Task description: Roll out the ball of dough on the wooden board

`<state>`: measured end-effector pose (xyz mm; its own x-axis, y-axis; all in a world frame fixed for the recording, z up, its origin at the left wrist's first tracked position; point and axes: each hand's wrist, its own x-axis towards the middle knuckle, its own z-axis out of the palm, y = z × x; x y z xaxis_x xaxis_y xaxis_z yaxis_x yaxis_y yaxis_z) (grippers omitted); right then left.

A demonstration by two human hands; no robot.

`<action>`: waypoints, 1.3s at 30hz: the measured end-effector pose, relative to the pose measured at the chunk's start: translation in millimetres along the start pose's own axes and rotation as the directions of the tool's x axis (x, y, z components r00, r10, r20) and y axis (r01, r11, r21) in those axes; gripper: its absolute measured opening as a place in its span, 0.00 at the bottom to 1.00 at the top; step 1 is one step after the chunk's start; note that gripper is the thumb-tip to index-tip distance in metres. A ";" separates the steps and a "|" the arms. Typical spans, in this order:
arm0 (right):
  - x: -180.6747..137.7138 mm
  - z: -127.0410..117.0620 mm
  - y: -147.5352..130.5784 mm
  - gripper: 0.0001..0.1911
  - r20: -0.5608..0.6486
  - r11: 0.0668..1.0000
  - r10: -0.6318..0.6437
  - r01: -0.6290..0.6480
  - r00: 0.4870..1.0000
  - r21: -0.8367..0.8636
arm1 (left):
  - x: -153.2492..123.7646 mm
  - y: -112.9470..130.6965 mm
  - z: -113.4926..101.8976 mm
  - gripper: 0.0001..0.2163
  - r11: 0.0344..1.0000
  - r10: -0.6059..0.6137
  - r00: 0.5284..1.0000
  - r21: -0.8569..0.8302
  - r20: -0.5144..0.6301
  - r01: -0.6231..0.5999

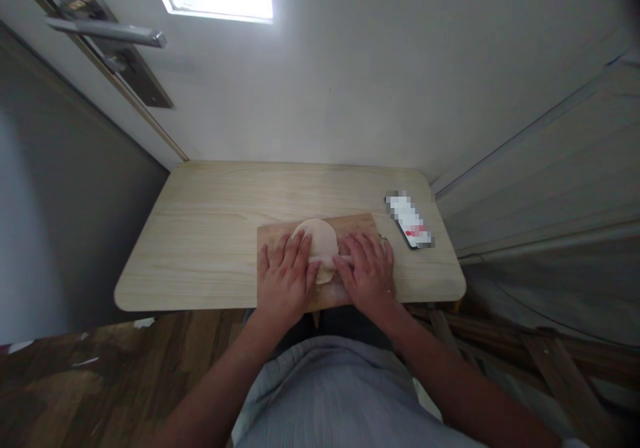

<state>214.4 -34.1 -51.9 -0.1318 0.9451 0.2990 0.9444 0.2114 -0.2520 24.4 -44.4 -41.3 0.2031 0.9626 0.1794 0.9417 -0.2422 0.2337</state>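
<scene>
A round, flat sheet of pale dough [320,236] lies on a wooden cutting board [360,224]. Across its lower part runs a thin, light rolling pin [325,260], its ends hidden beneath my hands. My left hand [287,268] lies over the pin's left end, fingers stretched forward, some on the dough's left edge and others above the board. On the other side, my right hand [367,268] rests palm down over the right end, its fingers extended and its thumb beside the dough. Neither hand is wrapped round the pin as far as shows.
The board sits at the front edge of a pale wooden table [200,235]. A phone [409,220] lies to the right of the board. Behind the table stands a white door with a metal handle [107,31]. Paper scraps [144,323] litter the floor at left.
</scene>
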 end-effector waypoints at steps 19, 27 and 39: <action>36.5 17.7 15.8 0.23 -0.029 0.999 0.037 -0.037 0.999 -0.004 | 84.9 -23.0 6.7 0.24 1.000 -0.003 0.997 0.025 0.078 0.001; 49.7 17.0 16.3 0.23 -0.013 1.000 0.026 -0.026 1.000 -0.003 | 92.9 -27.8 6.7 0.22 1.000 0.009 0.995 0.005 0.098 -0.010; 2.1 8.9 17.0 0.23 0.008 0.999 -0.040 0.039 0.999 0.007 | 38.1 -9.2 -6.4 0.23 0.998 0.067 0.998 0.007 0.006 -0.067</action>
<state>227.5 -26.3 -63.7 -0.1715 0.9381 0.3011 0.9362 0.2504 -0.2468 21.7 -6.2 -30.5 0.2672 0.9450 0.1885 0.9279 -0.3051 0.2141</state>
